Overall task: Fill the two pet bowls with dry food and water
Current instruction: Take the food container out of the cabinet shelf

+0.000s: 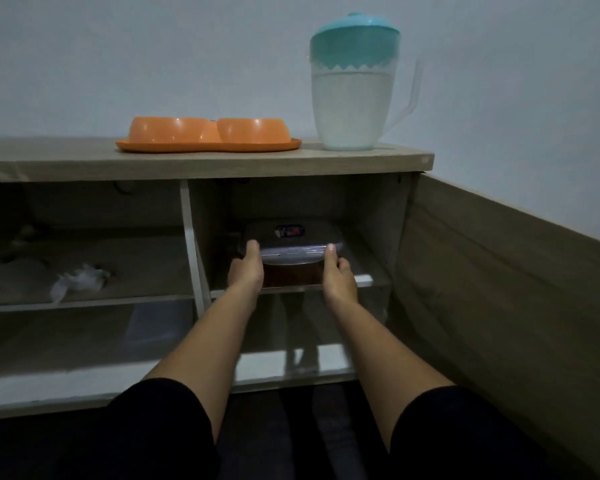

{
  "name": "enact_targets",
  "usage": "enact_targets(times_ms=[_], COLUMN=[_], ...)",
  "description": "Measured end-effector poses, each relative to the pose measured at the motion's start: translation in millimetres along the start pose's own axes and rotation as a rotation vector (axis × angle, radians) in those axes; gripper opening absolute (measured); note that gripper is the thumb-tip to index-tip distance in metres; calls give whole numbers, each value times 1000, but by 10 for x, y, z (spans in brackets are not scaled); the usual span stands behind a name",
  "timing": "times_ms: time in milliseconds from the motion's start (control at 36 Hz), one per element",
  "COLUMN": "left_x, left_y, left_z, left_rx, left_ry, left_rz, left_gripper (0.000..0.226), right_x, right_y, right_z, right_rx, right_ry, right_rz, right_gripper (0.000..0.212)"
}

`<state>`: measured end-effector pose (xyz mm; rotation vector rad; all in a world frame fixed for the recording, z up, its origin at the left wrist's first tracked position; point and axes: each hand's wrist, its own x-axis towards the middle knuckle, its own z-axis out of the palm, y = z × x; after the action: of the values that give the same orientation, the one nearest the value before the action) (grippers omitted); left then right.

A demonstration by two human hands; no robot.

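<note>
An orange double pet bowl (208, 135) sits on top of the low wooden cabinet (49, 161), its two cups side by side; their insides are hidden from this angle. To its right stands a clear water jug (352, 109) with a teal lid, filled to about two thirds. On the middle shelf of the right compartment rests a clear lidded food container (293, 244) holding brown dry food. My left hand (246, 268) grips its left side and my right hand (338, 273) grips its right side, thumbs on the lid.
The cabinet's right door (499, 289) stands open beside my right arm. A white divider (193, 254) separates the compartments. Crumpled white paper (78, 280) lies on the left shelf. The lower shelves are dim. A bare wall rises behind.
</note>
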<state>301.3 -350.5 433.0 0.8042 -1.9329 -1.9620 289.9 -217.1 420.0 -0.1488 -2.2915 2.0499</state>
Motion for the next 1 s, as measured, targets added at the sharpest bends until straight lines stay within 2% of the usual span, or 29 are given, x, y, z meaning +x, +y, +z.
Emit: enact_targets(times_ms=[111,278,389,528,667,806,861,1000], left_x=[-47,-150,-264,-482,-846,-1266,-1449,-1854], left_y=[-70,-198,-176,-57,166,527,754,1320], left_z=[48,48,1,-130,-311,-538,-634,-857], left_rx=[17,-33,-65,-9,-10,-30,-27,68], left_ry=[55,59,69,63,61,26,22,40], left_rz=[72,151,195,129,21,-124,-130,-92], left_gripper=[61,58,43,41,42,27,23,31], right_x=[-62,-108,-160,-412,-750,-1167,-1332,-1679], right_y=[74,106,38,-149,-476,-945,-1136,-1697], right_z=[10,33,45,-41,-172,-337,-396,-466], right_rx=[128,200,200,207,169,231,271,331], right_ry=[21,72,94,110,120,117,129,151], right_rz=[0,14,51,208,292,377,410,454], right_gripper=[61,46,47,55,50,36,33,33])
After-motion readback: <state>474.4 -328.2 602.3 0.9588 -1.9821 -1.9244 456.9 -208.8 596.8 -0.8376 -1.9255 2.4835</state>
